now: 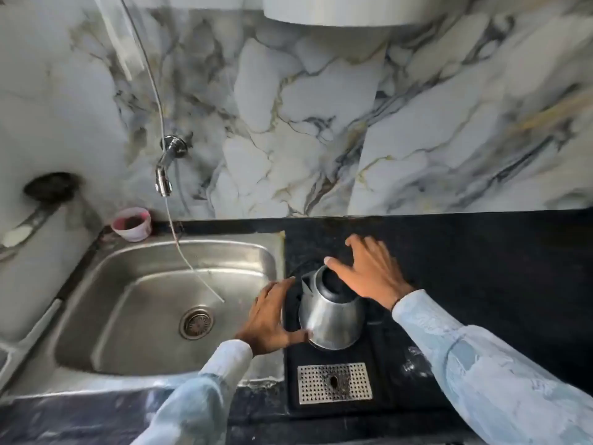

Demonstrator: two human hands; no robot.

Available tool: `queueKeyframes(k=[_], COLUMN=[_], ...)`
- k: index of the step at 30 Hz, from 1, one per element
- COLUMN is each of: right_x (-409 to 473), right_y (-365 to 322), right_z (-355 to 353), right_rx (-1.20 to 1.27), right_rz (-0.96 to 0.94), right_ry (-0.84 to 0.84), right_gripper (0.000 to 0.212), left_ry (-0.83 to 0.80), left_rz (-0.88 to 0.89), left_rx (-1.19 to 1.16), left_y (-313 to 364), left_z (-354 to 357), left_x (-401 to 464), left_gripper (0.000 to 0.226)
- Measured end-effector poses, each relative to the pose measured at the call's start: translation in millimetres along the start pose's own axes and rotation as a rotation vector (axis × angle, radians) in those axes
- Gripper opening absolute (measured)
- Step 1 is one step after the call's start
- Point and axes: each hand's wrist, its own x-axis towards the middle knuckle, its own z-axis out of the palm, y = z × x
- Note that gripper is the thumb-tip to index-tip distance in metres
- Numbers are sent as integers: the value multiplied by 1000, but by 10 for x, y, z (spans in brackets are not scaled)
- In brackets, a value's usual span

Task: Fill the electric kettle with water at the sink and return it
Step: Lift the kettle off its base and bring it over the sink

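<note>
A steel electric kettle (330,311) with a black lid stands on a black tray (378,377) on the dark counter, just right of the sink (160,303). Its spout points left toward the sink. My left hand (272,319) is beside the kettle's left flank, fingers spread, thumb close to or touching its lower wall. My right hand (369,271) hovers over the kettle's top and right side with fingers apart, covering the handle area. Neither hand has closed on it. The wall tap (167,168) hangs above the sink's back edge; no water runs.
A thin clear hose (179,248) drops from the wall into the sink basin toward the drain (196,322). A pink-rimmed cup (131,223) sits at the sink's back left corner. A perforated metal grate (335,383) lies in the tray's front. Marble wall behind.
</note>
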Motion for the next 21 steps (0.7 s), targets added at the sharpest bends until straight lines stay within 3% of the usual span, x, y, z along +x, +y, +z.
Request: queueKeyframes(k=[4, 7, 13, 21], right_x=[-98, -66, -30, 382], right_y=[223, 256, 258, -493], right_z=[117, 171, 236, 94], right_rx=[-131, -66, 35, 279], right_rz=[127, 185, 114, -105], right_ry=[-271, -328, -176, 29], right_gripper=[91, 97, 64, 69], left_ry=[-3, 86, 124, 258], left_rz=[-116, -157, -138, -193], left_rx=[-283, -446, -528, -507], left_y=[226, 309, 345, -19], left_z=[314, 423, 416, -424], left_x=[67, 112, 63, 168], left_gripper=[119, 113, 101, 104])
